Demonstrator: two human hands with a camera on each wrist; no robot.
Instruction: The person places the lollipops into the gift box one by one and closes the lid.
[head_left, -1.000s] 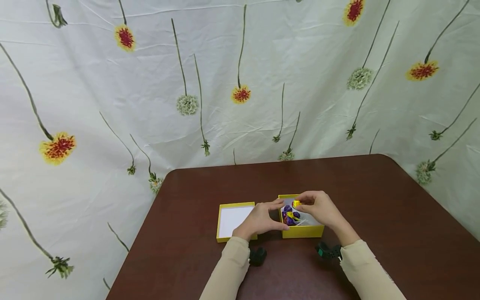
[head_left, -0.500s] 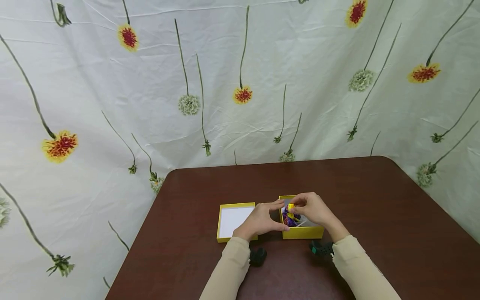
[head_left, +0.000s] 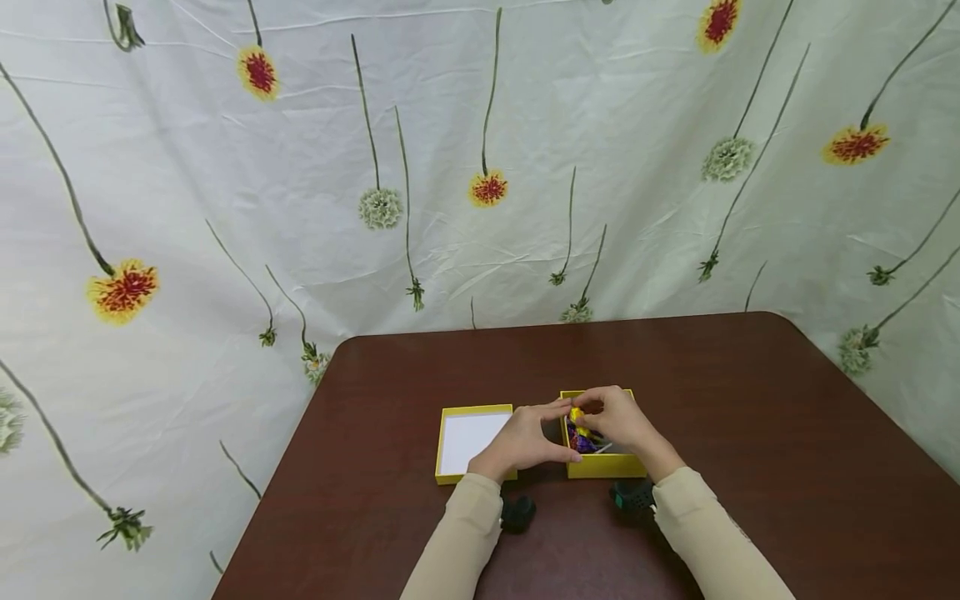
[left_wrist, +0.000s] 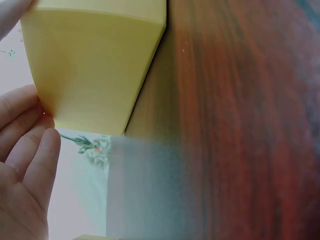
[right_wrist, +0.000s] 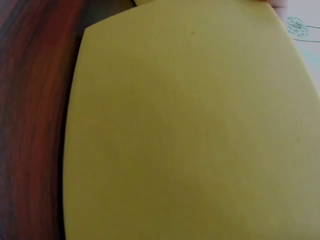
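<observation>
In the head view a yellow box [head_left: 606,467] with a pale inside sits on the table. My left hand [head_left: 523,437] spans its left end, thumb at the near corner and fingers at the far one, holding it. The left wrist view shows the fingers [left_wrist: 41,165] against the edge of the yellow wall [left_wrist: 95,65]. Over the box's left part, my right hand [head_left: 617,421] pinches a yellow-wrapped lollipop [head_left: 576,414]. Beneath it lie several purple-wrapped lollipops [head_left: 581,442], their white sticks pointing right. In the right wrist view, the box wall [right_wrist: 185,125] hides the fingers' work.
A shallow yellow lid [head_left: 467,442], white inside, lies to the left of the box, partly behind the left wrist. Both stand on a dark reddish-brown table [head_left: 420,367]. Behind the table's far edge hangs a white cloth [head_left: 435,267] printed with flowers.
My right hand has moved left with the yellow-wrapped lollipop, from the box's middle to over the other lollipops, close to the left fingertips. My left hand keeps its hold on the box.
</observation>
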